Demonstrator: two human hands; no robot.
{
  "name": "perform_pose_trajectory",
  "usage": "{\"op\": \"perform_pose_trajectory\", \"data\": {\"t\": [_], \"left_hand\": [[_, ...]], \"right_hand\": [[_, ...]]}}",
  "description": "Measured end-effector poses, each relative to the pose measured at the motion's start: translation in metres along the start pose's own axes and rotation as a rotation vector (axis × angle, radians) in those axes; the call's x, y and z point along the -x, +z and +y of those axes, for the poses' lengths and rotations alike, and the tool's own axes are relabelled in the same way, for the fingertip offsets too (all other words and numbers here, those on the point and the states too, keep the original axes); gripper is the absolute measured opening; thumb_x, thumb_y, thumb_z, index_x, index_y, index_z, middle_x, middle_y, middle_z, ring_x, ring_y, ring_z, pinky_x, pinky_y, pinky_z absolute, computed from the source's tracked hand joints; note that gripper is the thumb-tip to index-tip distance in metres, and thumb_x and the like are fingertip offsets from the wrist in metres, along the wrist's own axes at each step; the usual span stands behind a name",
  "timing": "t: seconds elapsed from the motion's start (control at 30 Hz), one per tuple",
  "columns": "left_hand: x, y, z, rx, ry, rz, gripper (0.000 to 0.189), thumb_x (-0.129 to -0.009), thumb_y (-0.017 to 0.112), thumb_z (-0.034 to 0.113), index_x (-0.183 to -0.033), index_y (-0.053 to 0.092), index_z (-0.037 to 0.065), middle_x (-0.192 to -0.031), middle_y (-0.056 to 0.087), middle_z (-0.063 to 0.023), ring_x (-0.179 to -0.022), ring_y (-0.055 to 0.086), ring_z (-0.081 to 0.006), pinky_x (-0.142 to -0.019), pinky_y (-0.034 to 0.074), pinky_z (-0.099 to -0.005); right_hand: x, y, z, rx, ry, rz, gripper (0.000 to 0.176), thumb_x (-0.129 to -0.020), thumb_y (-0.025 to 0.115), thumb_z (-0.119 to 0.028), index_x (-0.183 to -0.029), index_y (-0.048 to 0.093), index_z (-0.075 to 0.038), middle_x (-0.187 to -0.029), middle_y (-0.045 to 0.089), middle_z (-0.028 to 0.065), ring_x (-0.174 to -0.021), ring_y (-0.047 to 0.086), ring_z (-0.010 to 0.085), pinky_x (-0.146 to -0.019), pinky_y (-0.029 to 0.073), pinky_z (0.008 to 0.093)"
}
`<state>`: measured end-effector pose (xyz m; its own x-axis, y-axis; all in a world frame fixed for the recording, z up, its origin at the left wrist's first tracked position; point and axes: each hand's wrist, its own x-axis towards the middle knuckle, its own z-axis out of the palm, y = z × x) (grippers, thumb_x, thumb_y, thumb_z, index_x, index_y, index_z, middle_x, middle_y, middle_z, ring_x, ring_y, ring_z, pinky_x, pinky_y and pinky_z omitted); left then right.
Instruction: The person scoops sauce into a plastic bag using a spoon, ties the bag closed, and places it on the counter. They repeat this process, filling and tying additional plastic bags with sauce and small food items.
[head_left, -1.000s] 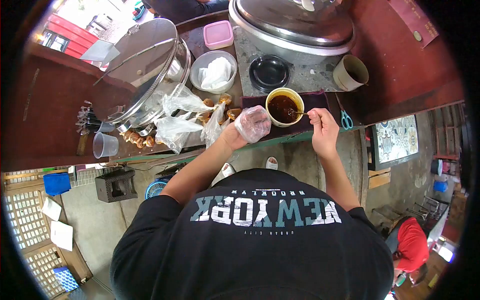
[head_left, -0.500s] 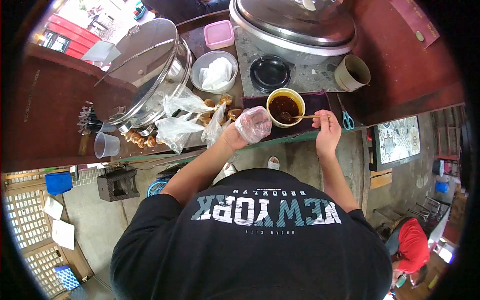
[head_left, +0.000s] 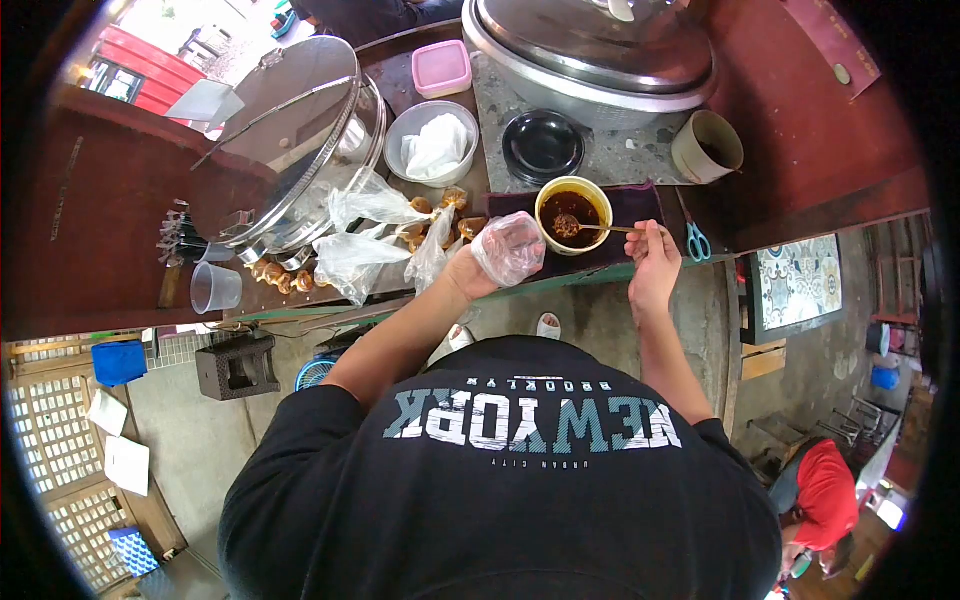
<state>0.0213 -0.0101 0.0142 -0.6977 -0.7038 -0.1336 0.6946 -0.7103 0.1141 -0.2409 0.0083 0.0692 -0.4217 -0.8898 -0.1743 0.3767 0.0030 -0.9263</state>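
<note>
The right hand (head_left: 652,255) grips the spoon (head_left: 592,226). The spoon lies sideways, round end over the yellow bowl (head_left: 572,247), handle pointing right. The gloved left hand (head_left: 508,248) sits just left of the bowl; its grip I cannot tell.

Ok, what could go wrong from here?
The right hand holds a loaded spoon above the sauce bowl; carried out sideways, it could drip onto the dark cloth. The gloved left hand sits right beside the bowl, which stands near the counter edge, so a nudge might tip it.
</note>
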Motion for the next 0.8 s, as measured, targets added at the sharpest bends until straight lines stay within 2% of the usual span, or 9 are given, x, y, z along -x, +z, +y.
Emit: {"op": "perform_pose_trajectory", "data": {"t": [0.47, 0.57, 0.67, 0.8], "left_hand": [[0.000, -0.002, -0.001, -0.019, 0.005, -0.005, 0.040, -0.092, 0.048, 0.034, -0.123, 0.055, 0.010, -0.121, 0.057, -0.0124, -0.111, 0.054, -0.0329, -0.093, 0.044, -0.0529], [-0.001, -0.001, -0.002, 0.001, 0.006, 0.042, 0.039, -0.092, 0.047, 0.032, -0.123, 0.055, 0.010, -0.121, 0.057, -0.0122, -0.109, 0.054, -0.0325, -0.092, 0.044, -0.0526], [0.000, 0.004, -0.004, 0.027, 0.013, 0.017, 0.038, -0.091, 0.048, 0.031, -0.122, 0.055, 0.010, -0.120, 0.057, -0.0120, -0.108, 0.054, -0.0321, -0.091, 0.045, -0.0521], [0.001, 0.017, -0.006, 0.025, 0.036, 0.079, 0.039, -0.091, 0.048, 0.031, -0.122, 0.054, 0.009, -0.117, 0.057, -0.0133, -0.107, 0.055, -0.0315, -0.090, 0.046, -0.0501]], "right_hand": [[0.003, 0.001, 0.002, -0.043, -0.028, -0.009, 0.019, -0.094, 0.054, -0.019, -0.090, 0.062, -0.002, -0.075, 0.061, 0.0027, -0.066, 0.056, 0.0082, -0.063, 0.047, 0.0216], [0.009, 0.013, -0.008, -0.010, -0.035, 0.007, 0.020, -0.094, 0.054, -0.019, -0.091, 0.062, -0.002, -0.074, 0.061, 0.0029, -0.067, 0.056, 0.0083, -0.063, 0.047, 0.0217], [0.019, 0.027, -0.014, -0.018, -0.038, -0.047, 0.021, -0.095, 0.052, -0.019, -0.091, 0.060, 0.000, -0.075, 0.061, 0.0046, -0.065, 0.055, 0.0099, -0.062, 0.045, 0.0234], [0.044, 0.046, -0.017, 0.193, -0.185, -0.199, 0.021, -0.097, 0.048, -0.017, -0.093, 0.060, 0.000, -0.081, 0.063, 0.0054, -0.067, 0.058, 0.0097, -0.063, 0.048, 0.0234]]}}
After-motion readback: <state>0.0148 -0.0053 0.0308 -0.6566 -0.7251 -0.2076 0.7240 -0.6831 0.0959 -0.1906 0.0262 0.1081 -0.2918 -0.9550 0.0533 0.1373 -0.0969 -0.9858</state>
